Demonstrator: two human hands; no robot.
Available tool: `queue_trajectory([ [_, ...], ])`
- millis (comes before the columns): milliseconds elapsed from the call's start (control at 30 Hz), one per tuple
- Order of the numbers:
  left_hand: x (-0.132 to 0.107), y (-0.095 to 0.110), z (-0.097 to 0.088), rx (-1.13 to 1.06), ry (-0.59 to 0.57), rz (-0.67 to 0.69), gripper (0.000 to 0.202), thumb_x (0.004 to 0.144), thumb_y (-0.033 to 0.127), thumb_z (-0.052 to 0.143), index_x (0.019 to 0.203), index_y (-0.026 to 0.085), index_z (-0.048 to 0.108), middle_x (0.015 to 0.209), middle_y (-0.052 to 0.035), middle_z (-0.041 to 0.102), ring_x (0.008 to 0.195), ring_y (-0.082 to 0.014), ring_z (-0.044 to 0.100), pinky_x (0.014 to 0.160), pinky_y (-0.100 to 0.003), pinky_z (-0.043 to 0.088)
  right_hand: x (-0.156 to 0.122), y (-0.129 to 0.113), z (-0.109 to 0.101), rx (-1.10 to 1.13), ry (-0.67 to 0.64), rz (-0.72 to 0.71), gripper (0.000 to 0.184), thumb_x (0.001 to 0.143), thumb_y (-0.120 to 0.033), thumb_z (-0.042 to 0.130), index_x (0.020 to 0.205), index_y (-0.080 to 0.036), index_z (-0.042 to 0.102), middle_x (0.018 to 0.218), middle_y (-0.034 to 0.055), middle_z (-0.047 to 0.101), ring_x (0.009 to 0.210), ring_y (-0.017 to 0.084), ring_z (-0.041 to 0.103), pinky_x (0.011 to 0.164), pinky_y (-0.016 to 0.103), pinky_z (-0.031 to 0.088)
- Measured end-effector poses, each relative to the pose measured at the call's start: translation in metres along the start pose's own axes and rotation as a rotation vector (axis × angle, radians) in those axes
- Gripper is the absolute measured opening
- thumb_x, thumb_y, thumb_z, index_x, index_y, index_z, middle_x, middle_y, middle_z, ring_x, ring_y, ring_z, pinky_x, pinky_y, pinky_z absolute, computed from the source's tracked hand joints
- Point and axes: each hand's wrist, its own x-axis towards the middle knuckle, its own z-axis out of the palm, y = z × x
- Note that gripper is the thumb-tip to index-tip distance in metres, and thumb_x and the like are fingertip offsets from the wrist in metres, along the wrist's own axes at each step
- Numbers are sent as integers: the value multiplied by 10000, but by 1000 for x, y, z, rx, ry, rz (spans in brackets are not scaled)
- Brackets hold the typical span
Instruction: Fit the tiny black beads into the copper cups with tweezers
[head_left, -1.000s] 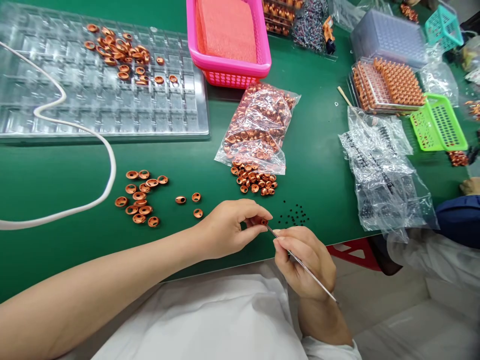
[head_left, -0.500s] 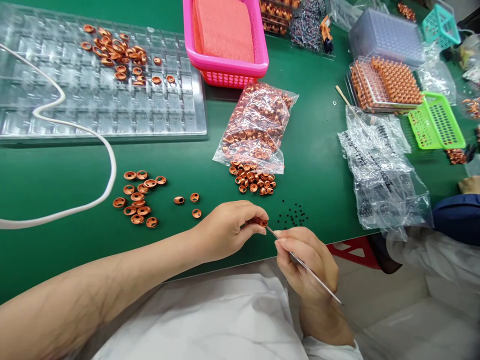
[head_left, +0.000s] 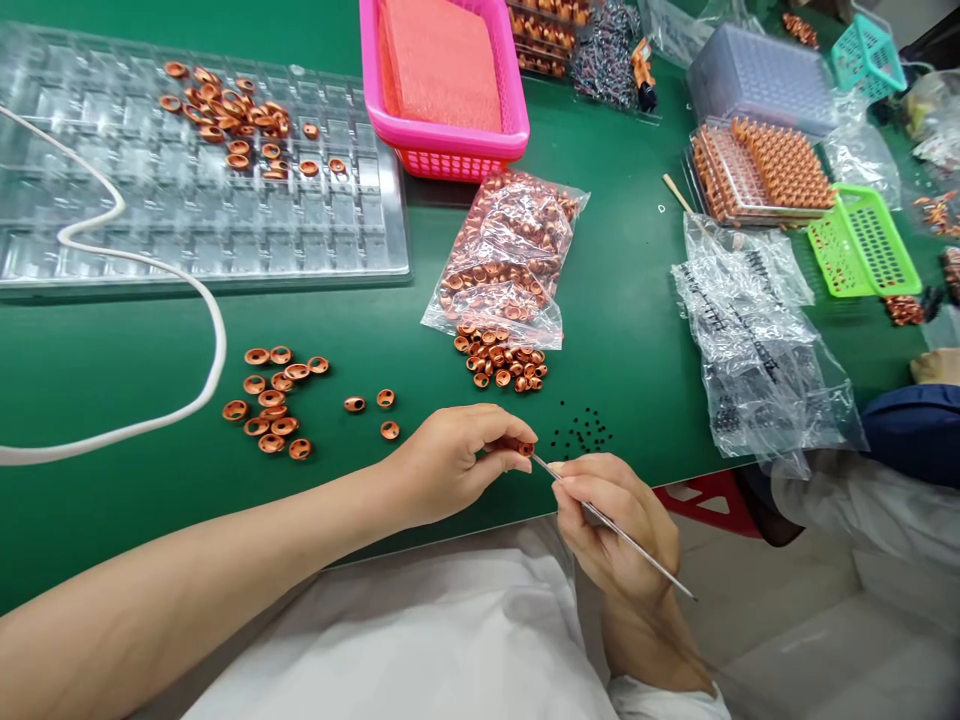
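Observation:
Between thumb and fingers, my left hand (head_left: 457, 462) pinches a small copper-coloured ring (head_left: 526, 450), mostly covered by the fingertips. My right hand (head_left: 619, 515) grips a thin metal rod (head_left: 637, 550) like a pen, its tip at the ring. Whether the tip is inside the ring's hole I cannot tell. Just beyond my hands lie tiny black pieces (head_left: 583, 432) and a heap of copper rings (head_left: 501, 362) at the mouth of a clear plastic bag (head_left: 517, 245) full of them. Further left a loose group of rings (head_left: 271, 398) rests on the green table (head_left: 337, 330).
A clear compartment tray (head_left: 322, 230) with copper rings stands at the back left, a white cable (head_left: 202, 290) across it. Behind the bag is a pink basket (head_left: 457, 145). Plastic bags (head_left: 757, 350) and a green basket (head_left: 862, 240) lie right, near another person's dark sleeve (head_left: 915, 435).
The view has shifted slightly, so the table things appear a little further left. Both hands keep their hold, and the rod's rear end has swung slightly to the right.

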Motion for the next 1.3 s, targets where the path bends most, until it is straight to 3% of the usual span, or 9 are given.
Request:
queue_trajectory([
  [400,4,4,-3,-347,-74,-348,85,836,182,754,916,164,775,832,-14,794,708,-135,716,668,-210,570,-5,0,2,13,107,77,315,874,-48,683,1120,-239,635,964,53,768,835,202,754,663,371,670],
  [933,3,1,-4,-245,-78,-233,86,853,169,755,934,173,782,839,-13,796,693,-124,708,663,-198,560,0,-2,0,63,36,100,293,861,-26,682,1074,-224,653,948,50,764,838,195,751,685,346,657],
  [1100,2,-1,-2,-155,-66,-137,82,874,143,726,942,164,767,851,-22,794,697,-119,708,683,-198,553,-1,-3,-1,58,15,86,293,864,-19,674,1088,-207,659,979,66,764,866,203,757,727,354,666],
  [1300,-2,-7,2,-58,-58,-67,88,908,144,664,927,183,740,817,-8,772,714,-130,711,683,-209,539,5,-3,-12,-42,-151,-89,315,895,-18,614,1160,-185,644,1017,100,769,882,209,751,751,371,676],
])
